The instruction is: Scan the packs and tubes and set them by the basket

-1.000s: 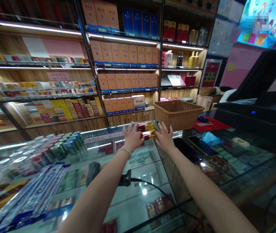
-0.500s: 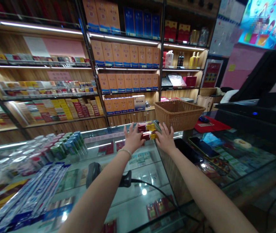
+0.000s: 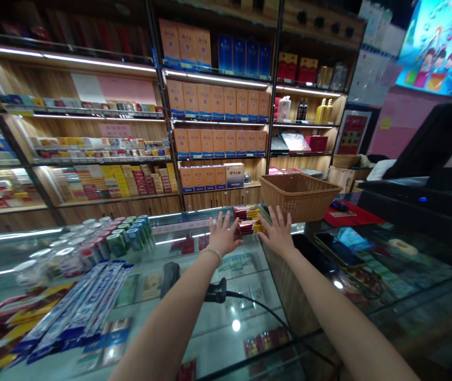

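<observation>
Small red-and-yellow packets (image 3: 250,226) lie stacked in rows at the far side of the glass counter. My left hand (image 3: 223,239) is at their left end, fingers spread, thumb and index finger close to the stack. On the other side my right hand (image 3: 278,233) has its fingers spread too, with the thumb near the packets' right end. Whether either hand touches them I cannot tell. A dark green item (image 3: 264,212) shows partly behind my right fingers. Below my left forearm lies a black handheld scanner (image 3: 215,291), partly covered by the arm.
A wicker basket (image 3: 299,198) stands beyond my right hand. To the left are rows of cans (image 3: 117,244), blue-and-white long packets (image 3: 75,307) and brown-yellow packets (image 3: 23,317). Phones (image 3: 339,248) lie at right, near a red mat (image 3: 355,216). The scanner's cable (image 3: 265,309) crosses the glass.
The view has shifted, so the shelves and counter sit lower and farther right. My hands stay on either side of the packets; the left fingers are slightly off the stack's end.
</observation>
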`<move>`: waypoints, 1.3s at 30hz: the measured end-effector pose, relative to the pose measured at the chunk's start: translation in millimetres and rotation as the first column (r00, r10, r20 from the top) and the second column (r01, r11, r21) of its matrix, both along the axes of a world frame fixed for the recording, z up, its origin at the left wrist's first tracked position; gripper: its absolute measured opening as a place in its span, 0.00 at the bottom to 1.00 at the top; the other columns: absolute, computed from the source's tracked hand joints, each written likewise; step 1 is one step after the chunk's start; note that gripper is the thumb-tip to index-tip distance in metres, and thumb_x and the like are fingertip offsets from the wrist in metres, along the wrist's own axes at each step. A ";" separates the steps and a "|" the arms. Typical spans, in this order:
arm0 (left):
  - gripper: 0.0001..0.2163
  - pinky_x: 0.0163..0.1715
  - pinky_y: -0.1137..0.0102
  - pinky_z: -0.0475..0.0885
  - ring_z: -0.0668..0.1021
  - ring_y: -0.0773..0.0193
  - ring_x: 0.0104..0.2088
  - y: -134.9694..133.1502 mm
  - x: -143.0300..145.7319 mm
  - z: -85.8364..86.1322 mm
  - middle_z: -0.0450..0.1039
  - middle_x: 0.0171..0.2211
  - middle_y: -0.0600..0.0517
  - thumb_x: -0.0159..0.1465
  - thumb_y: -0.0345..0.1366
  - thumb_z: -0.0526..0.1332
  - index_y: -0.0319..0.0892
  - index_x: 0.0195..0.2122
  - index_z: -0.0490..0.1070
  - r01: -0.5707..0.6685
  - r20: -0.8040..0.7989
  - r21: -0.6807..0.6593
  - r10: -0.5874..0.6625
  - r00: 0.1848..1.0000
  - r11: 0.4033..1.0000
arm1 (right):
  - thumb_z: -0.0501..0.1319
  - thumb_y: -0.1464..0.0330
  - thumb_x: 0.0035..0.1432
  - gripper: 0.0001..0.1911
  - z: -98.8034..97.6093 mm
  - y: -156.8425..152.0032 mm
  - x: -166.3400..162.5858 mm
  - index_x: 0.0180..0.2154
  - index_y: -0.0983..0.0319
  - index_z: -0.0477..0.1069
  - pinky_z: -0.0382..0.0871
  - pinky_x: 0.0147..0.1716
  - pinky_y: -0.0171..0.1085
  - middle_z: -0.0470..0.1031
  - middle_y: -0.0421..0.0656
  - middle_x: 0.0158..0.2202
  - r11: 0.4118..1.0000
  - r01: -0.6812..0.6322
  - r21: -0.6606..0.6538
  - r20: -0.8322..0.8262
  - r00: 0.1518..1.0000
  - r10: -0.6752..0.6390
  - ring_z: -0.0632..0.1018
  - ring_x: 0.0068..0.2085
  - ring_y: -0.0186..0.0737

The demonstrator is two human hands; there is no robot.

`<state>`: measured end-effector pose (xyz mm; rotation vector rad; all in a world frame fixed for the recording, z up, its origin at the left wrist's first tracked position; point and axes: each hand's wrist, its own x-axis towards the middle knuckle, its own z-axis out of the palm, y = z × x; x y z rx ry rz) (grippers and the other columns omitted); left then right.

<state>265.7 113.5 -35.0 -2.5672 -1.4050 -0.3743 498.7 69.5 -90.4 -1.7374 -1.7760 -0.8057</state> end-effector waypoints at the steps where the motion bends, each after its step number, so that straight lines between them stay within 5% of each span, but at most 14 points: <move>1: 0.41 0.70 0.33 0.37 0.43 0.37 0.77 -2.0 -2.2 0.7 0.42 0.78 0.41 0.63 0.56 0.66 0.52 0.74 0.57 -0.001 0.003 0.000 0.001 1.000 1.000 | 0.62 0.50 0.66 0.35 -0.1 -0.6 -0.5 0.70 0.50 0.63 0.36 0.70 0.68 0.50 0.52 0.77 1.000 0.000 0.010 0.000 1.000 0.000 0.48 0.76 0.62; 14: 0.33 0.72 0.36 0.41 0.47 0.39 0.77 -44.0 -66.2 45.7 0.46 0.78 0.45 0.68 0.56 0.59 0.53 0.72 0.61 -0.053 0.032 0.094 0.050 0.998 0.994 | 0.59 0.56 0.69 0.26 3.8 -7.4 -18.8 0.66 0.52 0.70 0.36 0.71 0.66 0.59 0.51 0.74 0.995 -0.073 0.075 0.118 0.991 0.063 0.53 0.75 0.58; 26: 0.29 0.72 0.35 0.41 0.49 0.39 0.77 -69.5 -155.3 66.1 0.49 0.77 0.43 0.69 0.52 0.60 0.52 0.70 0.66 -0.116 0.069 0.236 0.103 0.992 0.965 | 0.56 0.51 0.71 0.31 67.3 -33.9 -141.4 0.72 0.46 0.59 0.35 0.70 0.68 0.51 0.48 0.77 0.985 -0.165 0.058 0.029 0.986 0.163 0.49 0.76 0.60; 39: 0.23 0.72 0.35 0.38 0.53 0.42 0.76 -100.9 -228.5 75.3 0.57 0.74 0.46 0.70 0.48 0.58 0.52 0.65 0.72 -0.169 0.148 0.348 0.124 0.981 0.922 | 0.55 0.52 0.72 0.28 94.6 -63.4 -228.1 0.69 0.51 0.64 0.36 0.70 0.68 0.56 0.50 0.75 0.967 -0.249 0.055 -0.009 0.968 0.250 0.50 0.76 0.60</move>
